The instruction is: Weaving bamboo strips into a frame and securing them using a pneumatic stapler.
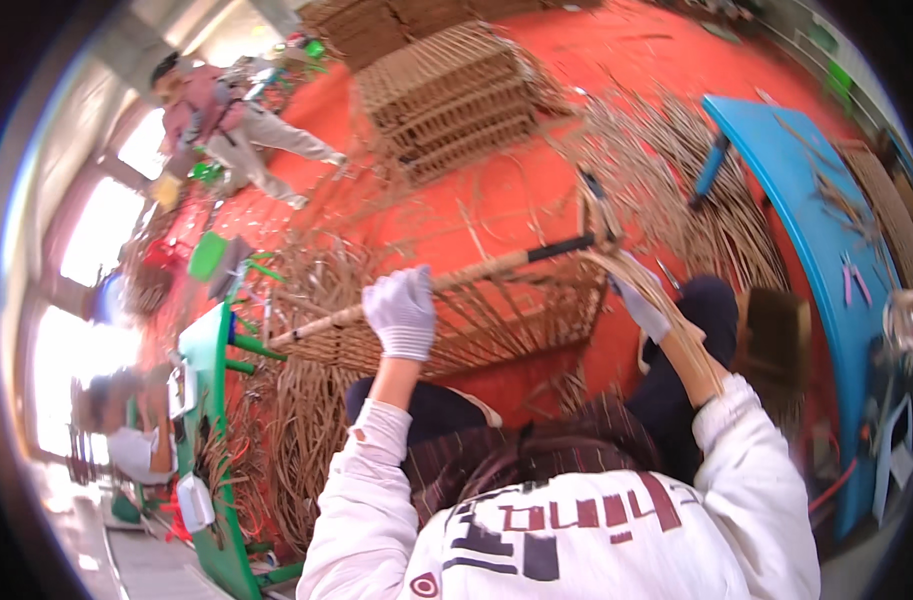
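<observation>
A woven wicker frame with open lattice sides (516,320) stands tilted in front of my knees, with a thick tan rod (476,274) along its upper edge. Dark wrapping (561,248) covers part of that rod near the right corner. My left hand (401,312), in a white knitted glove, is closed around the rod left of its middle. Close to the right corner, my gloved right hand (644,305) is closed at a bundle of long tan wicker strips (656,285). The strips trail back over my right forearm, and its fingertips are partly hidden.
Stacked woven panels (446,90) lie ahead on the red floor (576,50). Loose strips (696,190) are heaped at right and left. A blue table (776,170) with pink-handled pliers (856,280) is at right, a green table (208,400) at left. Two people (221,115) are at left.
</observation>
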Demonstrator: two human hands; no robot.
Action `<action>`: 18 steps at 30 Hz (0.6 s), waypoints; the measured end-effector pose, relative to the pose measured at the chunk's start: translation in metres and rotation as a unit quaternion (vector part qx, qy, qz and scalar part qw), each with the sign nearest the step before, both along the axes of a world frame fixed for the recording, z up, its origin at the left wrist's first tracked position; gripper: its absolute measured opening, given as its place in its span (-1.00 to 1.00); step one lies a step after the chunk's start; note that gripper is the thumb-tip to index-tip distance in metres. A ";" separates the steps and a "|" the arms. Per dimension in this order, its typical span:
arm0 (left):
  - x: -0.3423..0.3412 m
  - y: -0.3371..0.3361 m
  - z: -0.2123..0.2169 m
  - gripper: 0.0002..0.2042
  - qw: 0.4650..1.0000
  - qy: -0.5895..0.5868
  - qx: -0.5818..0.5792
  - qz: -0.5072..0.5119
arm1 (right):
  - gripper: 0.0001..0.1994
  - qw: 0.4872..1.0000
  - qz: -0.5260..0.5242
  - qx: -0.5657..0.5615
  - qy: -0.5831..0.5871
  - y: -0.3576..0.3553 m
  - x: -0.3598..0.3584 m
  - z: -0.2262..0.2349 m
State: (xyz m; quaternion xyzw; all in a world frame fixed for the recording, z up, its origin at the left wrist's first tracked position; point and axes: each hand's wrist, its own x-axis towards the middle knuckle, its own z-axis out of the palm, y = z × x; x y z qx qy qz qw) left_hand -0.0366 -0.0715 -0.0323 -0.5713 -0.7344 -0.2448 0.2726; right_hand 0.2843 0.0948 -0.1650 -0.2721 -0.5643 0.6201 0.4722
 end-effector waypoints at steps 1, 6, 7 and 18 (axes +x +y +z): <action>0.001 0.002 0.003 -0.73 1.000 -0.022 0.006 -0.003 | -0.68 1.000 -0.016 0.000 0.008 0.000 -0.001 -0.005; 0.035 0.017 0.019 -0.84 0.987 -0.120 0.001 -0.104 | -0.60 0.989 -0.104 0.048 -0.093 -0.019 0.004 -0.005; 0.045 0.023 0.021 -0.84 0.987 -0.117 0.007 -0.109 | -0.60 0.988 -0.097 0.019 -0.118 -0.024 0.005 0.000; 0.080 0.041 0.022 -0.63 0.968 -0.070 -0.115 -0.210 | -0.71 0.948 -0.154 0.246 -0.129 -0.078 -0.007 0.114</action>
